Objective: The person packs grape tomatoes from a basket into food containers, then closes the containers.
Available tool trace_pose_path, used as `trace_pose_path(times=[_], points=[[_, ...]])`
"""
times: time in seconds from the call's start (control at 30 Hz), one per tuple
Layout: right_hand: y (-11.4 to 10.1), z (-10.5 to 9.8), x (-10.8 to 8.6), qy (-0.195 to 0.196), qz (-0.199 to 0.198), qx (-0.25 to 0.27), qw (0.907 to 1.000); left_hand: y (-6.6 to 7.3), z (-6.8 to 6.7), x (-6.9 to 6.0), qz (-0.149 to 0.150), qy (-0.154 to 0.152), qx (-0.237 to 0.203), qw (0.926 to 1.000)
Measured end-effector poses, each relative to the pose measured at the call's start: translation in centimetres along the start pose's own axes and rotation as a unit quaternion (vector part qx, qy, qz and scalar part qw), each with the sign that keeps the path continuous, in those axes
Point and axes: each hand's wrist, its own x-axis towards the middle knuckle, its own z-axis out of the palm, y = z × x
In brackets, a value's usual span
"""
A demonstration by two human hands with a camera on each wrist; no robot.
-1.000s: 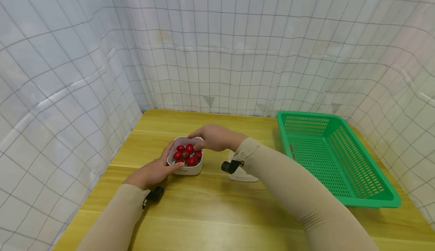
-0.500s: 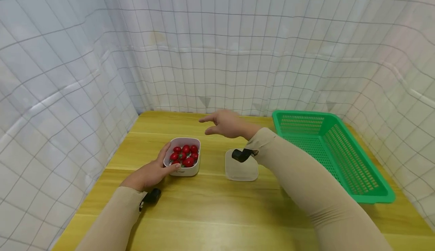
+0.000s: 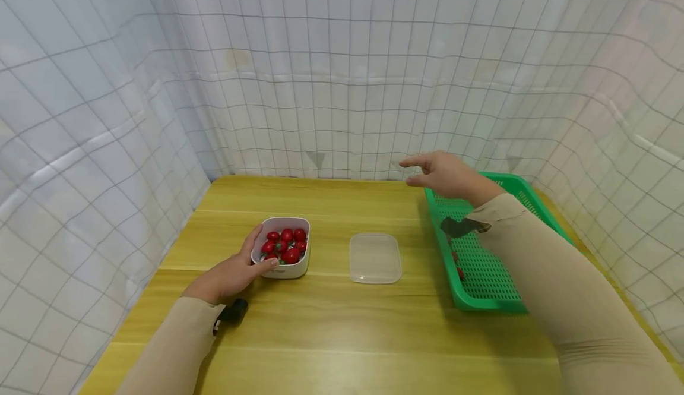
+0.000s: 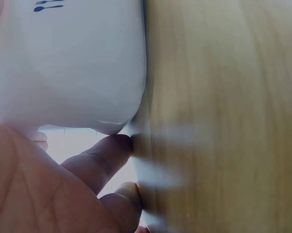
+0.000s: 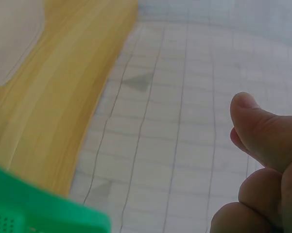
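Note:
A white square food container (image 3: 291,271) stands at the left of the table, holding several red cherry tomatoes (image 3: 291,256) with green tops. My left hand (image 3: 230,275) holds its near left corner, thumb across the front rim and fingers along the left side. In the left wrist view, fingertips (image 4: 114,145) touch the white wall (image 4: 73,68). Up over the back left corner of the green basket (image 3: 488,305) is my right hand (image 3: 446,174), thumb and index finger apart, nothing between them. A few red cherry tomatoes (image 3: 459,273) lie along the basket's left side, partly hidden.
A clear flat lid (image 3: 375,258) lies on the wooden table (image 3: 331,329) between container and basket. White grid-patterned curtains (image 3: 342,86) enclose the table at the back and both sides. The right forearm covers part of the basket.
My right hand has left the container, rising and travelling right to the basket, which uncovers the lid. The left hand stays on the container. The head view has shifted slightly.

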Motion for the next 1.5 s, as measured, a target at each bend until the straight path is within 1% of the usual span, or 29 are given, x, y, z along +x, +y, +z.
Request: trace_pose_path(times=[0.13, 0.27, 0.33, 0.47, 0.53, 0.63, 0.83, 0.97, 1.2, 1.37, 1.5], points=[[4.5, -0.2, -1.6, 0.003, 0.028, 0.001, 0.9996, -0.1, -0.1, -0.1, -0.004, -0.002, -0.004, 1.0], [8.2, 0.6, -2.7, -0.024, 0.05, -0.003, 0.9984, -0.3, -0.1, -0.2, 0.0, 0.0, -0.01, 1.0], [9.7, 1.4, -3.0, -0.043, 0.054, -0.019, 0.9975, -0.4, -0.1, -0.1, 0.003, 0.002, -0.01, 0.9999], [11.8, 3.1, -3.5, -0.074, 0.039, -0.045, 0.9955, -0.5, -0.1, 0.0, 0.006, 0.005, -0.007, 0.9999], [12.4, 3.9, -3.5, -0.088, 0.03, -0.054, 0.9942, -0.5, -0.1, 0.1, 0.006, 0.006, -0.008, 0.9999], [13.1, 4.8, -3.5, -0.107, 0.026, -0.044, 0.9929, -0.5, -0.1, 0.1, 0.001, 0.003, -0.006, 1.0], [13.7, 5.7, -3.2, -0.119, 0.031, -0.046, 0.9914, -0.4, -0.1, 0.1, -0.008, 0.0, 0.002, 1.0], [14.0, 6.1, -3.0, -0.121, 0.035, -0.042, 0.9912, -0.3, -0.1, 0.2, -0.007, 0.0, 0.006, 1.0], [14.9, 6.9, -2.8, -0.108, 0.026, -0.042, 0.9929, -0.2, -0.2, 0.3, -0.008, -0.004, 0.007, 0.9999], [15.4, 7.1, -2.5, -0.099, 0.035, -0.05, 0.9933, -0.2, -0.1, 0.3, -0.006, -0.003, 0.004, 1.0], [15.4, 7.1, -2.5, -0.105, 0.031, -0.046, 0.9929, -0.2, -0.1, 0.3, -0.007, -0.003, 0.011, 0.9999]])
